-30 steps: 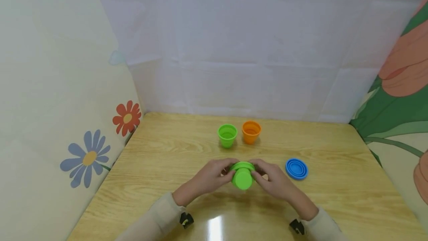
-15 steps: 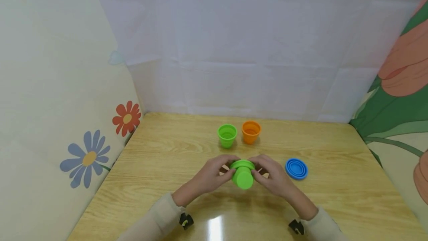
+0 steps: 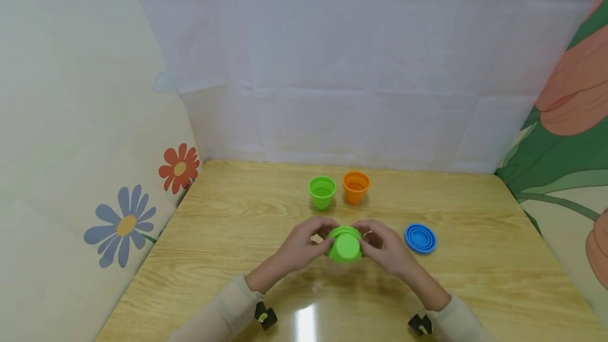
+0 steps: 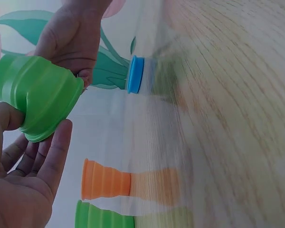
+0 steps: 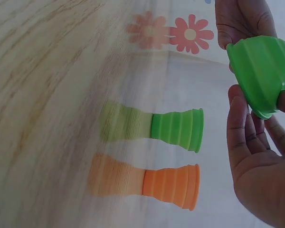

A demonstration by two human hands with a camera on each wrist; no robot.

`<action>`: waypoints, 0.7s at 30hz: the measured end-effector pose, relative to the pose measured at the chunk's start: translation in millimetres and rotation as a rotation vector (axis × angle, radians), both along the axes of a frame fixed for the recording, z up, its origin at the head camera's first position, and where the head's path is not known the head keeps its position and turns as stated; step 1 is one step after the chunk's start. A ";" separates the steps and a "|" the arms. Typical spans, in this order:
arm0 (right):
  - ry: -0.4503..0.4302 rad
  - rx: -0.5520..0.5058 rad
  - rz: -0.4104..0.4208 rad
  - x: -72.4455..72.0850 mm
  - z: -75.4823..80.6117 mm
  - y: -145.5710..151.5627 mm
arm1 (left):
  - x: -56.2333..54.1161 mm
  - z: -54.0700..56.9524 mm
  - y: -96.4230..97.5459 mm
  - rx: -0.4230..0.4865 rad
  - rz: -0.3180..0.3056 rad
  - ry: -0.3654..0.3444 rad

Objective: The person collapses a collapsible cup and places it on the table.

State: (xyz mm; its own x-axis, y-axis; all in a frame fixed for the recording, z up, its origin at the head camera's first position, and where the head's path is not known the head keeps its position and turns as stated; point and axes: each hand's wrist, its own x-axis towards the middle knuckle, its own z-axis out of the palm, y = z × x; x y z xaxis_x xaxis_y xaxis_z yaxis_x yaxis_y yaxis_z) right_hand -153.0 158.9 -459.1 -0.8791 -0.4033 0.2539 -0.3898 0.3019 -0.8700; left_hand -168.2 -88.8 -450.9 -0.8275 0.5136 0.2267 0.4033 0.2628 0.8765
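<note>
Green cup [image 3: 347, 248], pinched between left hand [image 3: 304, 246] and right hand [image 3: 387, 249], nearer than the orange cup [image 3: 355, 194]; probably light, soft, best held by its rim [image 3: 347, 229].

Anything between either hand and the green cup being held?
Nothing visible: the left hand and right hand both grip the held cup directly. The orange cup and other green cup stand beyond, the blue disc lies to the right.

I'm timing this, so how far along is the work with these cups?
Apparently done: the standing green cup and the orange cup, both upright and extended. In hand: a second green cup, held between the left hand and right hand. Probably left: the blue cup, lying collapsed on the table.
</note>
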 end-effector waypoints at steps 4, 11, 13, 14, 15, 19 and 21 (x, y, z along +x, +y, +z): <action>-0.056 -0.035 0.018 -1.6 -1.9 0.5 | -1.5 -0.9 0.2 -0.022 0.001 -0.001; -0.089 -0.015 0.011 -2.9 -2.2 1.2 | -1.4 -0.3 -0.1 -0.032 -0.022 -0.064; -0.090 -0.003 0.006 -3.1 -1.8 1.5 | -1.3 -0.6 0.0 -0.032 -0.024 -0.084; -0.089 0.000 0.005 -3.3 -1.6 1.4 | -1.5 -0.8 0.3 -0.032 -0.025 -0.088; -0.086 0.002 0.005 -3.5 -1.4 1.4 | -1.7 -1.1 0.5 -0.033 -0.026 -0.086; -0.081 0.005 0.006 -3.6 0.0 1.0 | -2.5 -1.1 1.7 -0.034 -0.030 -0.076; -0.083 0.010 0.004 -3.3 1.0 0.9 | -2.9 -1.2 2.2 -0.027 -0.041 -0.090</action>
